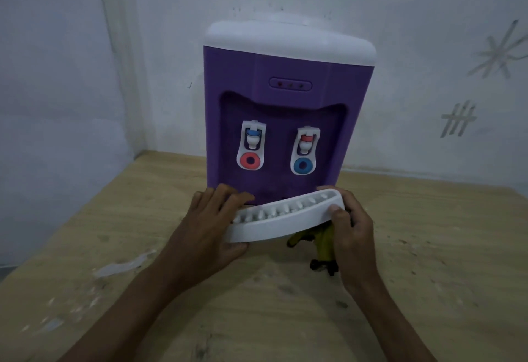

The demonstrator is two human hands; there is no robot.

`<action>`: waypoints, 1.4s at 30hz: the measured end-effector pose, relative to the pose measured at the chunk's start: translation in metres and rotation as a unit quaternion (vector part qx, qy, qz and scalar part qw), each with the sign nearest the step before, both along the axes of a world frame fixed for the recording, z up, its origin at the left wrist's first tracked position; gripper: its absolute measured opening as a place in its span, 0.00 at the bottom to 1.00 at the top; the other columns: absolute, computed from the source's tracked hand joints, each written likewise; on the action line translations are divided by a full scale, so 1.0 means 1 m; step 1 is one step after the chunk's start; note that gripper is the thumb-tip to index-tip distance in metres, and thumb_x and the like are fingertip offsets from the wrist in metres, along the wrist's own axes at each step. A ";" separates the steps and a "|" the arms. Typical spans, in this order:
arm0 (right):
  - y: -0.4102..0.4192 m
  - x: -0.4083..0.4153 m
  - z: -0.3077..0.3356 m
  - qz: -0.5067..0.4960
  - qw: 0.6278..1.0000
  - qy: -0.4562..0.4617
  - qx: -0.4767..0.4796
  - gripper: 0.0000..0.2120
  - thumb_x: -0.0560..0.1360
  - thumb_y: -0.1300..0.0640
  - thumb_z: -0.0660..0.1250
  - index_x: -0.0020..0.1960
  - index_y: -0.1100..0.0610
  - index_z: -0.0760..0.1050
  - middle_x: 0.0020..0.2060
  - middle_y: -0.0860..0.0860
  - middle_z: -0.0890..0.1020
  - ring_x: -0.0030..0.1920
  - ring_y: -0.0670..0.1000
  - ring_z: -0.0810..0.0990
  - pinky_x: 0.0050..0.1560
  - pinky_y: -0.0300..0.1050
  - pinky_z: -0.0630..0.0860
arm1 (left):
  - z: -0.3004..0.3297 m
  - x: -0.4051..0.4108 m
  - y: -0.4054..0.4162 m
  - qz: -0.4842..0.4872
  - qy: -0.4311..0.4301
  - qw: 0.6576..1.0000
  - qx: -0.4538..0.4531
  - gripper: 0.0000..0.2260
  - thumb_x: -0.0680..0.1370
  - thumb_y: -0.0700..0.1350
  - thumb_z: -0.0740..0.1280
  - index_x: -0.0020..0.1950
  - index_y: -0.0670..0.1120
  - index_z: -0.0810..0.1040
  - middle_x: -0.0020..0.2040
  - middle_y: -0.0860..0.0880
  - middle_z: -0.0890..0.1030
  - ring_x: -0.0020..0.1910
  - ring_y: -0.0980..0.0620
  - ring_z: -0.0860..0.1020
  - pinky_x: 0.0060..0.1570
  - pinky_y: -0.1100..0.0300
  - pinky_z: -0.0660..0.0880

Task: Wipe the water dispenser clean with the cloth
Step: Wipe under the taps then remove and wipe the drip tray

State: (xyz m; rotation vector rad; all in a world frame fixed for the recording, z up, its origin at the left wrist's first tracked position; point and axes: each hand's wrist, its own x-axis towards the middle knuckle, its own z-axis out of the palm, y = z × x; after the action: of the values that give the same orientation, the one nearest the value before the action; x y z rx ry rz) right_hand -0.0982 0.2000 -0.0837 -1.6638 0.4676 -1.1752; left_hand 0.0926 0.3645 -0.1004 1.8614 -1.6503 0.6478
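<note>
— What colours do we have on the water dispenser?

— We see a purple body under a white top. The left tap is white with a blue cap above and a red ring below; the right tap reverses that, red cap above, blue ring below.

— And the drip tray?

— White, with a ribbed grille pattern along it. The cloth under it looks olive-yellow to us, with a dark edge.

— The surroundings?

— We note a light wood-grain table flecked with pale patches, and whitish walls bearing grey tape marks.
</note>
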 end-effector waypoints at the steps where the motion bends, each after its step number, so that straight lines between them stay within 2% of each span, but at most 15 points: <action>1: -0.005 -0.001 -0.001 -0.008 1.000 0.009 0.028 0.15 0.77 0.51 0.59 0.57 0.48 0.82 0.47 0.47 0.82 0.48 0.49 0.81 0.36 0.51 0.83 | -0.002 0.000 0.002 -0.007 0.021 1.000 0.016 0.32 0.71 0.60 0.73 0.70 0.50 0.69 0.61 0.52 0.73 0.56 0.51 0.73 0.55 0.60 0.67; 4: -0.015 0.004 -0.003 -0.031 0.989 0.054 0.134 0.14 0.73 0.46 0.60 0.50 0.39 0.83 0.51 0.52 0.82 0.54 0.61 0.82 0.46 0.62 0.82 | -0.008 -0.003 0.002 -0.008 0.071 0.996 0.047 0.28 0.77 0.66 0.66 0.71 0.52 0.68 0.62 0.56 0.73 0.57 0.57 0.71 0.55 0.64 0.68; 6: -0.017 0.006 -0.004 -0.054 0.976 0.075 0.199 0.11 0.72 0.44 0.62 0.45 0.38 0.83 0.52 0.57 0.82 0.55 0.66 0.81 0.50 0.63 0.81 | -0.011 -0.004 -0.002 -0.009 0.068 0.996 0.060 0.20 0.80 0.63 0.62 0.67 0.54 0.71 0.59 0.58 0.73 0.55 0.55 0.72 0.53 0.61 0.69; 7: -0.018 0.007 -0.005 -0.060 0.969 0.080 0.225 0.10 0.73 0.43 0.63 0.44 0.40 0.83 0.52 0.60 0.82 0.54 0.66 0.82 0.48 0.61 0.81 | -0.011 -0.004 -0.003 -0.010 0.060 0.996 0.062 0.17 0.82 0.61 0.61 0.65 0.54 0.72 0.57 0.58 0.73 0.53 0.54 0.73 0.52 0.59 0.70; 10: -0.024 0.006 -0.009 -0.053 0.957 0.091 0.270 0.10 0.81 0.47 0.63 0.52 0.49 0.81 0.51 0.62 0.84 0.44 0.61 0.83 0.41 0.52 0.79 | -0.010 -0.005 -0.004 -0.019 0.064 0.997 0.039 0.12 0.83 0.56 0.62 0.63 0.53 0.74 0.55 0.58 0.73 0.50 0.54 0.73 0.51 0.55 0.73; 13: -0.027 0.005 -0.008 -0.035 0.945 0.085 0.313 0.13 0.81 0.46 0.64 0.56 0.53 0.80 0.48 0.60 0.85 0.39 0.57 0.82 0.37 0.48 0.78 | -0.008 -0.008 -0.001 -0.018 0.096 0.995 0.007 0.13 0.82 0.56 0.64 0.64 0.52 0.76 0.56 0.57 0.75 0.53 0.55 0.74 0.52 0.55 0.74; 15: -0.028 0.005 -0.008 -0.022 0.937 0.073 0.342 0.15 0.81 0.45 0.64 0.58 0.55 0.79 0.46 0.59 0.85 0.37 0.55 0.82 0.35 0.47 0.77 | -0.007 -0.009 0.000 -0.013 0.129 0.992 -0.009 0.16 0.82 0.57 0.66 0.68 0.52 0.75 0.59 0.58 0.75 0.58 0.56 0.73 0.55 0.61 0.73; 17: -0.029 0.005 -0.009 -0.008 0.930 0.064 0.361 0.17 0.80 0.44 0.64 0.59 0.56 0.79 0.46 0.59 0.86 0.39 0.55 0.82 0.36 0.48 0.77 | -0.007 -0.009 -0.001 0.001 0.163 0.987 -0.019 0.20 0.80 0.58 0.68 0.70 0.52 0.73 0.63 0.59 0.73 0.60 0.61 0.71 0.55 0.71 0.70; 20: -0.030 0.004 -0.011 0.001 0.926 0.062 0.372 0.18 0.79 0.43 0.65 0.59 0.55 0.80 0.46 0.58 0.87 0.41 0.56 0.83 0.38 0.49 0.78 | -0.010 -0.008 -0.003 0.014 0.195 0.980 -0.038 0.22 0.78 0.58 0.69 0.69 0.53 0.72 0.62 0.59 0.72 0.59 0.64 0.71 0.54 0.76 0.67; 25: -0.032 0.006 -0.011 0.006 0.926 0.067 0.372 0.18 0.79 0.42 0.67 0.59 0.55 0.80 0.46 0.60 0.87 0.36 0.55 0.83 0.36 0.49 0.78 | -0.012 -0.003 -0.006 0.021 0.191 0.979 -0.069 0.17 0.78 0.60 0.66 0.63 0.53 0.76 0.57 0.59 0.75 0.57 0.60 0.74 0.52 0.70 0.70; 28: -0.032 0.006 -0.010 0.001 0.926 0.062 0.372 0.18 0.79 0.42 0.68 0.58 0.56 0.81 0.44 0.60 0.87 0.35 0.55 0.83 0.36 0.49 0.78 | -0.013 -0.004 -0.006 0.023 0.187 0.979 -0.082 0.16 0.79 0.60 0.66 0.62 0.53 0.76 0.57 0.59 0.75 0.58 0.59 0.74 0.53 0.69 0.71; 31: -0.032 0.006 -0.009 -0.004 0.928 0.066 0.367 0.16 0.79 0.44 0.67 0.57 0.55 0.81 0.45 0.59 0.87 0.35 0.55 0.84 0.35 0.48 0.78 | -0.013 -0.005 -0.006 0.018 0.201 0.976 -0.083 0.17 0.78 0.60 0.66 0.63 0.53 0.76 0.58 0.58 0.76 0.59 0.57 0.75 0.54 0.62 0.74; 35: -0.031 0.006 -0.009 0.002 0.930 0.072 0.361 0.18 0.79 0.43 0.67 0.58 0.56 0.80 0.39 0.58 0.86 0.30 0.54 0.81 0.33 0.48 0.77 | -0.013 -0.005 -0.007 0.017 0.218 0.970 -0.110 0.14 0.78 0.59 0.67 0.61 0.54 0.76 0.56 0.58 0.77 0.56 0.57 0.76 0.52 0.61 0.76; 39: -0.028 0.007 -0.011 0.028 0.934 0.092 0.345 0.18 0.79 0.40 0.66 0.59 0.53 0.81 0.45 0.60 0.87 0.35 0.56 0.83 0.32 0.47 0.77 | -0.008 -0.002 -0.006 0.026 0.206 0.968 -0.139 0.14 0.78 0.57 0.66 0.59 0.50 0.79 0.53 0.54 0.78 0.53 0.53 0.77 0.51 0.63 0.74; 42: -0.025 0.009 -0.007 0.024 0.942 0.111 0.316 0.14 0.81 0.41 0.65 0.56 0.50 0.81 0.47 0.58 0.87 0.39 0.56 0.84 0.34 0.48 0.80 | -0.004 -0.001 -0.004 0.031 0.202 0.970 -0.134 0.16 0.78 0.57 0.66 0.59 0.49 0.80 0.53 0.53 0.78 0.53 0.51 0.77 0.51 0.61 0.74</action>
State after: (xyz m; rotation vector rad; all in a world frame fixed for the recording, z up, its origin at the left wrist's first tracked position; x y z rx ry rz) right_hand -0.0896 0.1750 -0.0910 -1.2322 0.8408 -0.6922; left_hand 0.0918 0.3609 -0.1045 1.7160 -1.1859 0.4519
